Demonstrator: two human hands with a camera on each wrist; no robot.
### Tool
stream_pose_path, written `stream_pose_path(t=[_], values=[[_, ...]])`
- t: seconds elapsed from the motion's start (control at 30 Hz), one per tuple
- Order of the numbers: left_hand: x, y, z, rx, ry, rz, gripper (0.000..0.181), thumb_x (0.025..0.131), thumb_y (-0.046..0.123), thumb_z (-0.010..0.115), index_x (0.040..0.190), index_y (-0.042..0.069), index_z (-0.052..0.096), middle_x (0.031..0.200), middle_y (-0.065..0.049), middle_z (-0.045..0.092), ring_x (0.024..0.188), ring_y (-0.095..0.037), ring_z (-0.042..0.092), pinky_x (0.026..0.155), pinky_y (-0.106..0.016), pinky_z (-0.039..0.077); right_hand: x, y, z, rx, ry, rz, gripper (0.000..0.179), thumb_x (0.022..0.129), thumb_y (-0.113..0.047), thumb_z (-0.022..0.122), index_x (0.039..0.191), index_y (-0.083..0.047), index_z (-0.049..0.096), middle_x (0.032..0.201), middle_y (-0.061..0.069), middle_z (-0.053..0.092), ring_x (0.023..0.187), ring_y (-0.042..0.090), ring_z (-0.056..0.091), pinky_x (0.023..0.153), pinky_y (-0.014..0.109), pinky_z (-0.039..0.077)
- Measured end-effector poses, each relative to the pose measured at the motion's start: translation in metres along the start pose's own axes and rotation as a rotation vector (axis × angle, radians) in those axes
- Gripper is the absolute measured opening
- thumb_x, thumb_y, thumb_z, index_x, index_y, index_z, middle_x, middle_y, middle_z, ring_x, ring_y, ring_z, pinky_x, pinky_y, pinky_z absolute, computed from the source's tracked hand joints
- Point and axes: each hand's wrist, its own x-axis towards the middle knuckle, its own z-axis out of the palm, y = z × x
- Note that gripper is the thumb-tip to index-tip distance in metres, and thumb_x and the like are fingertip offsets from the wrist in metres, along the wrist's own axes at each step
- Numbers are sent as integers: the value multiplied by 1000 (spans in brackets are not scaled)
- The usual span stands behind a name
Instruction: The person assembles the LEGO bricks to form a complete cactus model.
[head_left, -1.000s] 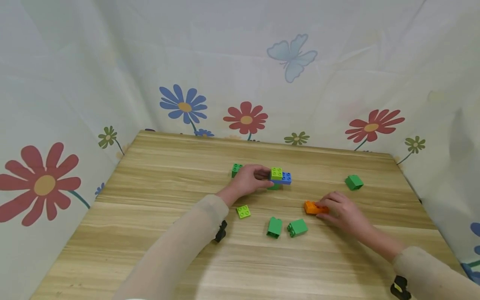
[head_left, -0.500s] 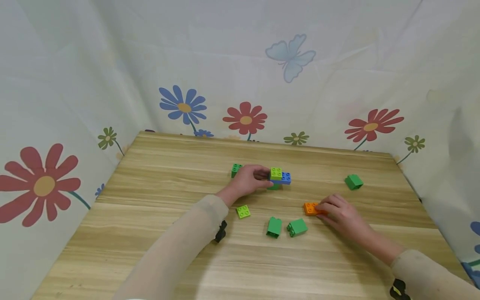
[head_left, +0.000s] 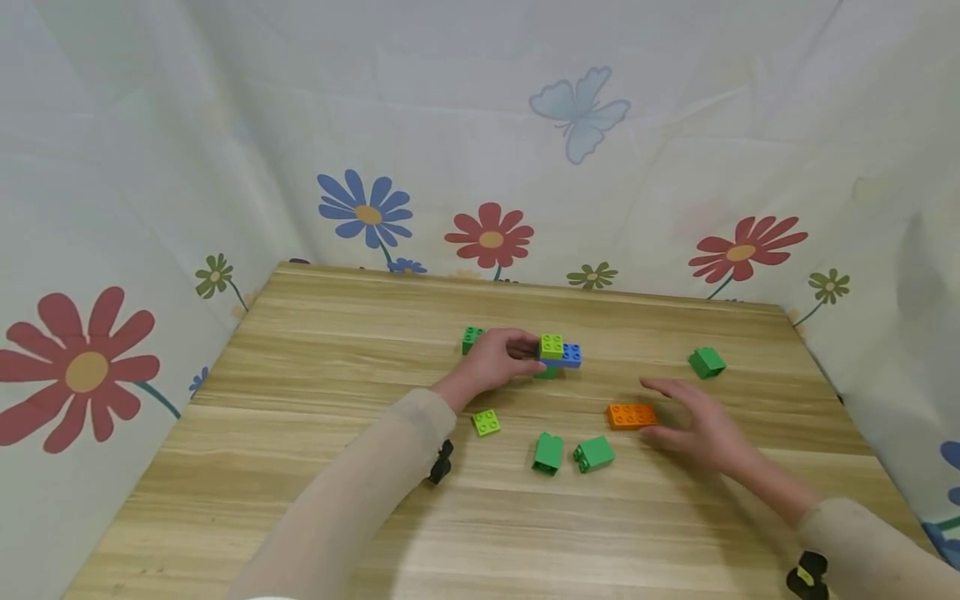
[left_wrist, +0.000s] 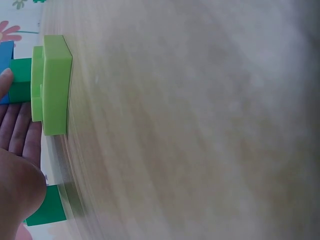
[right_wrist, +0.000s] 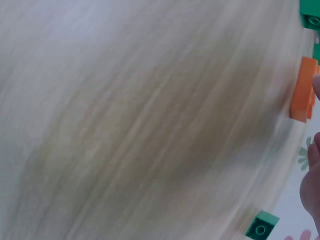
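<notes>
My left hand (head_left: 498, 360) grips a small stack of toy building bricks, thumb in front and fingers behind. A lime brick (head_left: 551, 346) tops the stack, over a blue brick (head_left: 572, 356), with a green brick (head_left: 547, 372) beneath. In the left wrist view, the thumb lies against the stack's green part (left_wrist: 21, 82). My right hand (head_left: 705, 429) is spread with thumb and forefinger apart, just right of an orange eight-stud brick (head_left: 632, 416) lying studs up. Nothing is held in it. In the right wrist view, the orange brick (right_wrist: 302, 90) shows beside the fingertips.
Two green bricks (head_left: 548, 454) (head_left: 595, 454) lie on their sides in front. A lime brick (head_left: 486, 423) sits below my left wrist. Another green brick (head_left: 707, 362) lies at back right, and one more (head_left: 472, 340) is partly hidden behind my left hand. The wooden table (head_left: 375, 317) meets a flowered curtain.
My right hand has let go of the orange brick and spread its fingers, drawing back slightly to the right. The left hand and its stack stay in place.
</notes>
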Motion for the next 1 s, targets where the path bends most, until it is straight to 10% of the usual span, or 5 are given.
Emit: stream_pose_path(t=[0.4, 1.0], values=[[-3, 5, -1, -22, -8, -16, 49, 95, 25, 85, 139, 10, 70, 128, -3, 74, 117, -17, 70, 102, -33, 57, 3, 14, -9, 313, -216, 215, 68, 91, -18, 87, 149, 1, 58, 148, 18, 63, 137, 38, 58, 107, 7, 39], [-4, 5, -2, -5, -5, 1, 46, 95, 25, 86, 136, 10, 71, 126, -3, 75, 115, -16, 71, 100, -32, 58, 11, 7, -2, 138, -162, 212, 39, 94, -16, 85, 130, -7, 75, 126, 7, 77, 117, 30, 71, 102, 54, 57]])
